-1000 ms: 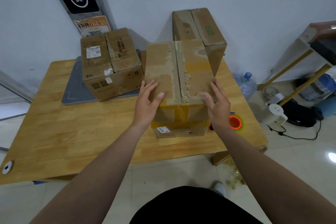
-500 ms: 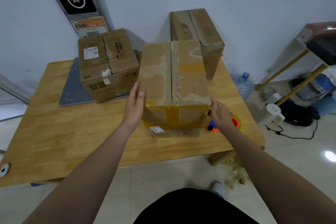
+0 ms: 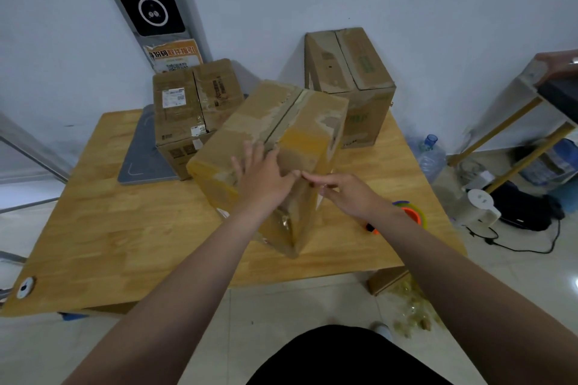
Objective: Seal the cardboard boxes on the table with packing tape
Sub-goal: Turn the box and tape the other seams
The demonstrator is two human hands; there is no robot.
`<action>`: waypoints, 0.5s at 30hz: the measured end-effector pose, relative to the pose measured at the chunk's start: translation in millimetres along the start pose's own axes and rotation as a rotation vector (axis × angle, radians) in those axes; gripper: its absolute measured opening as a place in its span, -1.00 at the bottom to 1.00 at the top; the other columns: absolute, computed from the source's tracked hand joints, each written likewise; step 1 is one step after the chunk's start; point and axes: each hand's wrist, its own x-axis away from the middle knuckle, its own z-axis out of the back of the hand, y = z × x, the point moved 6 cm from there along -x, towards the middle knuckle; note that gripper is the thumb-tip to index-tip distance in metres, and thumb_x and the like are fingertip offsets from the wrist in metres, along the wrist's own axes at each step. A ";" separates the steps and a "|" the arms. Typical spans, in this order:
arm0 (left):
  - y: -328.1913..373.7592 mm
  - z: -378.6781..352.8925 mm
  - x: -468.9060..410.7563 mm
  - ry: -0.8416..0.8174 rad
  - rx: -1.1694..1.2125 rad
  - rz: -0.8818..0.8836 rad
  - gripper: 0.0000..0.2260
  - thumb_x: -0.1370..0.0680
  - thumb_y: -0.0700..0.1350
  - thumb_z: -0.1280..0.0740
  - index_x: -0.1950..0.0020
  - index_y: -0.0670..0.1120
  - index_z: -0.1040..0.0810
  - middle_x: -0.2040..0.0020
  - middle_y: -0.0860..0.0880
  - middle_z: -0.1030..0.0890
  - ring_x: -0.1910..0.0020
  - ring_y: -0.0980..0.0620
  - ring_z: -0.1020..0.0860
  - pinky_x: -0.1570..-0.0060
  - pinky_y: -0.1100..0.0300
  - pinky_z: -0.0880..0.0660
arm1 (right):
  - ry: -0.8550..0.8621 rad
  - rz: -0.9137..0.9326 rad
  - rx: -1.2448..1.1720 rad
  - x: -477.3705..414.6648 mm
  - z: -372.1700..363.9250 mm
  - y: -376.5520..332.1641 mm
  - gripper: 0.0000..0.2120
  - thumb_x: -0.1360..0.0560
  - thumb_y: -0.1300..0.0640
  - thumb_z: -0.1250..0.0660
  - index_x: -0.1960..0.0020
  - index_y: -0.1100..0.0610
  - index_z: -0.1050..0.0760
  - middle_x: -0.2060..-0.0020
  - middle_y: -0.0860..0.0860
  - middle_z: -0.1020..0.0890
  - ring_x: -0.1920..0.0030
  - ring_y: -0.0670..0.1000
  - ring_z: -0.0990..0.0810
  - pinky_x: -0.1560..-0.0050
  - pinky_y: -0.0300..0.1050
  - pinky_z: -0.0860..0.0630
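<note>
A worn cardboard box [image 3: 281, 122] with old tape residue along its top seam stands turned at an angle in the middle of the wooden table [image 3: 109, 228]. My left hand [image 3: 262, 175] lies flat on its near top, fingers spread. My right hand [image 3: 341, 191] rests against the box's near right edge, fingers stretched toward the left hand. A tape dispenser [image 3: 409, 212] with orange and yellow-green parts lies on the table just behind my right wrist, partly hidden. Two more boxes stand behind: one at back left [image 3: 187, 109], one at back right [image 3: 353, 72].
A grey mat [image 3: 140, 159] lies under the back left box. A water bottle [image 3: 431, 156], a white appliance [image 3: 481, 206] with cable, and a shelf frame [image 3: 516, 122] stand right of the table. Debris litters the floor [image 3: 409, 309] by the table's near right corner.
The middle box has been rotated from square-on to diagonal, its near corner now pointing at me. Both hands moved from its sides onto its near top and edge, close together.
</note>
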 end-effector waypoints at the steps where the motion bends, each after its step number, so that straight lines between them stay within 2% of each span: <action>1: 9.9 -5.2 0.1 -0.051 0.020 -0.019 -0.38 -0.62 0.28 -0.23 -0.62 0.05 -0.26 -0.68 -0.01 -0.06 -0.66 -0.10 0.17 -0.53 -0.28 0.29 | -0.011 -0.011 0.014 -1.9 1.0 -2.4 -0.60 -0.67 0.25 -0.23 -0.41 -0.10 -0.51 -0.28 -0.18 -0.57 -0.26 -0.25 -0.47 -0.05 -0.55 -0.38; 3: 18.4 -11.2 -0.5 -0.134 0.047 -0.026 -0.34 -0.61 0.30 -0.25 -0.63 0.06 -0.23 -0.69 0.02 -0.05 -0.66 -0.12 0.13 -0.54 -0.33 0.23 | 0.041 -0.037 0.045 -5.5 13.4 -2.9 -0.63 -0.67 0.30 -0.19 -0.34 0.00 -0.58 -0.16 -0.12 -0.61 -0.16 -0.20 -0.52 0.03 -0.55 -0.37; 7: 8.7 -7.5 0.4 -0.208 0.022 -0.017 -0.17 -0.47 0.33 -0.43 -0.64 0.09 -0.23 -0.69 0.04 0.02 -0.66 -0.12 0.14 -0.53 -0.32 0.21 | 0.181 -0.044 0.224 -16.0 44.5 5.7 -0.70 -0.65 0.21 -0.23 -0.21 -0.04 -0.66 -0.15 -0.01 -0.64 -0.17 -0.01 -0.59 -0.16 -0.16 -0.50; 9: 6.4 -2.7 4.0 -0.255 0.012 -0.019 -0.17 -0.45 0.24 -0.50 -0.63 0.11 -0.25 -0.69 0.04 0.01 -0.66 -0.12 0.11 -0.55 -0.32 0.16 | 0.254 -0.047 0.297 -22.2 57.0 6.0 -0.71 -0.62 0.22 -0.26 -0.21 -0.01 -0.66 -0.15 0.02 -0.58 -0.18 0.03 -0.56 -0.22 -0.12 -0.45; 12: -1.7 9.2 15.6 -0.318 -0.011 0.010 -0.18 -0.41 0.00 -0.57 -0.60 0.09 -0.26 -0.65 0.02 -0.15 -0.65 -0.11 -0.03 -0.55 -0.28 -0.11 | 0.335 -0.026 0.413 -33.2 68.3 -2.7 -0.66 -0.56 0.23 -0.28 -0.26 -0.02 -0.62 -0.32 0.07 -0.51 -0.35 0.10 -0.46 -0.43 0.04 -0.27; 14: -19.1 18.9 24.7 -0.358 -0.085 0.032 -0.18 -0.38 -0.12 -0.58 -0.55 0.08 -0.27 -0.55 0.02 -0.29 -0.58 -0.09 -0.20 -0.48 -0.19 -0.31 | 0.341 -0.051 0.466 -41.0 72.0 -6.7 -0.62 -0.56 0.16 -0.29 -0.34 -0.09 -0.57 -0.46 0.07 -0.41 -0.45 0.16 -0.35 -0.47 0.09 -0.18; 15: -32.2 23.8 28.9 -0.391 -0.117 0.059 -0.19 -0.38 -0.16 -0.58 -0.54 0.09 -0.27 -0.54 0.01 -0.29 -0.55 -0.08 -0.23 -0.43 -0.17 -0.37 | 0.317 -0.064 0.472 -44.4 71.0 -8.4 -0.60 -0.57 0.12 -0.30 -0.38 -0.11 -0.53 -0.51 0.05 -0.35 -0.48 0.20 -0.28 -0.48 0.09 -0.17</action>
